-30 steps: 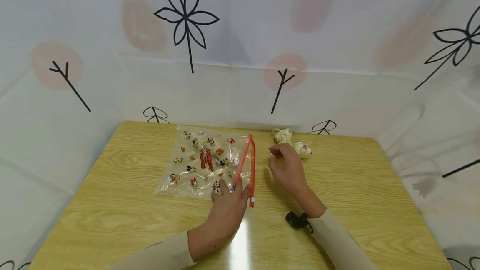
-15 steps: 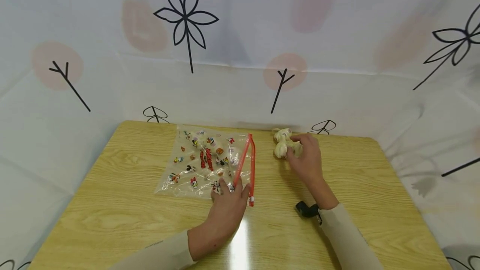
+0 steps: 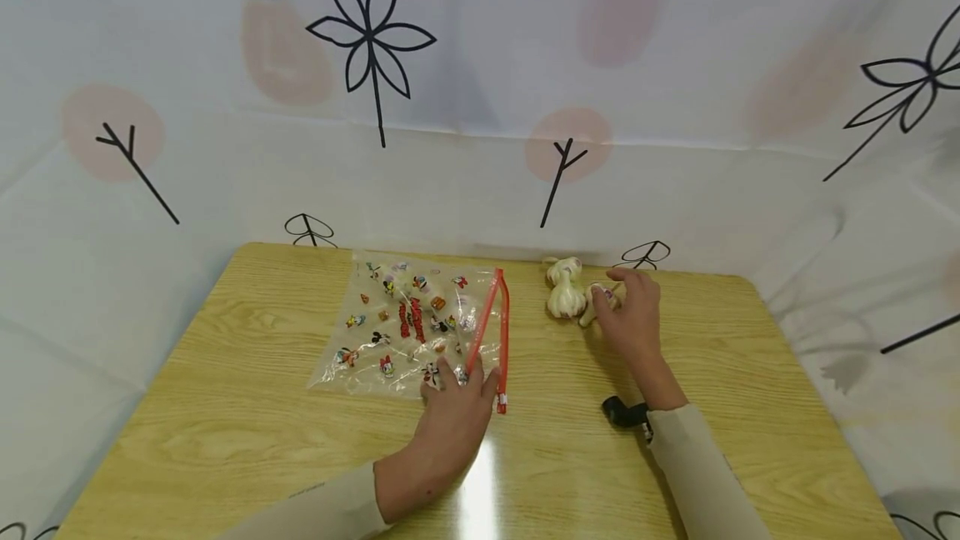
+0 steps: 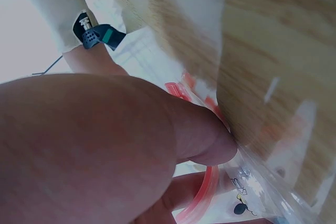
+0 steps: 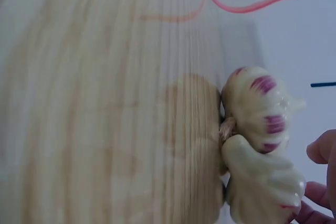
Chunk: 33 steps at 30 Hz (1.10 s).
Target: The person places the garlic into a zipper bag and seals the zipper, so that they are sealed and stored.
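A clear zip bag printed with cartoon figures lies on the table, its red zip edge parted toward the right. Pale shapes with purple marks show through its upper part. My left hand rests on the bag's near right corner, fingers spread; in the left wrist view its thumb lies by the red strip. At the right, my right hand has its fingers curled at a garlic bulb; in the right wrist view its uppermost finger stands slightly off the bulb. Two more garlic bulbs lie just left.
The wooden table meets a white patterned cloth behind and at both sides. A black wrist camera sits on the right wrist, close above the tabletop.
My right hand has moved right along the garlic bulbs, uncovering the middle one. The rightmost bulb has turned, its stem now toward me. My left hand and the bag stay put.
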Available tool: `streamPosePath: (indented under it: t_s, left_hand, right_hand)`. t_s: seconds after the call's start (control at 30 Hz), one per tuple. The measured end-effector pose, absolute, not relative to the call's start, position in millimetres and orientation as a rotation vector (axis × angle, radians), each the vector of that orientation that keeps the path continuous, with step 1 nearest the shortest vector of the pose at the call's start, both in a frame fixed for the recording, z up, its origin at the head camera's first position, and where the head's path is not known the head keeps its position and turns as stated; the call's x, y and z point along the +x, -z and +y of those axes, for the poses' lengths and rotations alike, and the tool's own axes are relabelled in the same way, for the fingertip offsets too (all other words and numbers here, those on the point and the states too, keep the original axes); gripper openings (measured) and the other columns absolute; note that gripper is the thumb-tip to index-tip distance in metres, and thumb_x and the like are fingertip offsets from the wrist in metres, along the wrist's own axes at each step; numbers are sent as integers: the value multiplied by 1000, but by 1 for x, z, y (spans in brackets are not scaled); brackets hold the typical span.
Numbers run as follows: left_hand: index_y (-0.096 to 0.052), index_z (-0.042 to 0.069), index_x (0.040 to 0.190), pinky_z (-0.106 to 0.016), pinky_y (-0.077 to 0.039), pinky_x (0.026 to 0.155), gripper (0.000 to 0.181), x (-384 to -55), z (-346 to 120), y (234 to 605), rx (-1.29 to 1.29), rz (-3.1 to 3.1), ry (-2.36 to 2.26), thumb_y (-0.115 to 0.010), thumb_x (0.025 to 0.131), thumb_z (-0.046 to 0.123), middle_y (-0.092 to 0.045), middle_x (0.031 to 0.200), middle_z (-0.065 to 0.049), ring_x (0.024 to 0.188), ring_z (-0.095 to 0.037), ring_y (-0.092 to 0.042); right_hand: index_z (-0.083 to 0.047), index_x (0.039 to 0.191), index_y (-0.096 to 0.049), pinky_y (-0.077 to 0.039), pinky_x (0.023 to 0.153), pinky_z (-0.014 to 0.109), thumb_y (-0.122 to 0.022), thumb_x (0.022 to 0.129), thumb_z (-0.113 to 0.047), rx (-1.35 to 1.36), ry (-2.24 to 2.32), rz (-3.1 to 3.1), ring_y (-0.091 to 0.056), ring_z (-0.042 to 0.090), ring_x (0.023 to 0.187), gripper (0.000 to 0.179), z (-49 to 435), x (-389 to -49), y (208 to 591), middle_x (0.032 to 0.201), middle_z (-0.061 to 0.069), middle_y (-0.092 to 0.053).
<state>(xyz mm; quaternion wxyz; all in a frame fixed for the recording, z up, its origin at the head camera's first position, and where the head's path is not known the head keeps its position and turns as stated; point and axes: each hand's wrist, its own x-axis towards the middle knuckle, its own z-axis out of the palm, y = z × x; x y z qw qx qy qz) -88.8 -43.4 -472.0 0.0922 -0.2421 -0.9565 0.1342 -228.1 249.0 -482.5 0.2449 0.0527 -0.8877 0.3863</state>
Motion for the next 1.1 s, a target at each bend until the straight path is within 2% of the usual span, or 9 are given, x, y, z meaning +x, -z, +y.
streamPosePath:
  t_s: [0.17,0.33,0.47,0.57,0.67,0.8,0.9,1.03,1.1]
  left_hand:
    - [-63,25,148,-52,-65,69,49,-90,-43,473,-703,-2833,-361,-71,100,20,-60,148,-10,117,-52,-67]
    - [-63,25,148,-54,-65,71,50,-89,-43,474,-695,-2853,-328,-72,100,19,-60,149,-11,118,-54,-67]
    - [-63,25,148,-54,-65,70,49,-89,-42,474,-690,-2858,-316,-71,100,19,-60,148,-10,118,-54,-66]
    - [-64,25,148,-55,-65,70,48,-89,-42,474,-686,-2862,-311,-70,101,19,-60,148,-10,118,-54,-66]
    - [-63,25,148,-55,-65,70,48,-90,-42,474,-688,-2862,-315,-69,102,19,-60,148,-10,118,-54,-66]
    - [-63,25,148,-54,-64,69,48,-90,-42,474,-693,-2858,-321,-70,101,20,-60,149,-10,118,-53,-66]
    - [-63,25,149,-54,-65,69,48,-90,-43,474,-698,-2858,-326,-70,101,21,-60,149,-10,118,-53,-67]
    - [-62,25,150,-53,-65,69,50,-90,-43,474,-710,-2850,-352,-71,101,24,-59,149,-10,117,-53,-67]
    - [-61,25,150,-53,-65,69,51,-90,-43,475,-713,-2846,-362,-72,101,25,-60,149,-9,117,-52,-67]
  right_hand:
    - [11,132,-62,-37,107,66,-70,101,-12,104,-1077,-2486,-42,52,135,39,256,-230,487,138,31,-55]
    - [8,137,-61,-38,105,68,-69,102,-13,132,-1061,-2513,-44,53,135,42,265,-233,493,142,30,-54]
    - [5,141,-61,-42,99,67,-66,102,-11,192,-1061,-2513,-49,52,129,42,270,-235,496,143,30,-54]
    - [2,143,-62,-44,90,61,-62,105,-11,224,-1072,-2530,-52,47,118,40,272,-235,497,138,30,-53]
    - [0,142,-64,-41,83,53,-61,106,-11,232,-1071,-2555,-50,42,109,37,272,-234,498,132,30,-51]
    - [1,139,-65,-42,80,49,-63,107,-14,245,-1058,-2574,-51,37,102,36,272,-233,496,129,30,-50]
    - [1,142,-63,-45,82,52,-63,107,-18,282,-1042,-2621,-53,36,98,40,274,-232,492,133,29,-52]
    - [3,151,-54,-45,85,58,-65,106,-21,383,-997,-2760,-54,38,99,52,278,-229,482,142,31,-49]
    - [4,155,-47,-44,90,63,-69,104,-21,443,-976,-2836,-52,43,109,60,280,-227,477,147,31,-45]
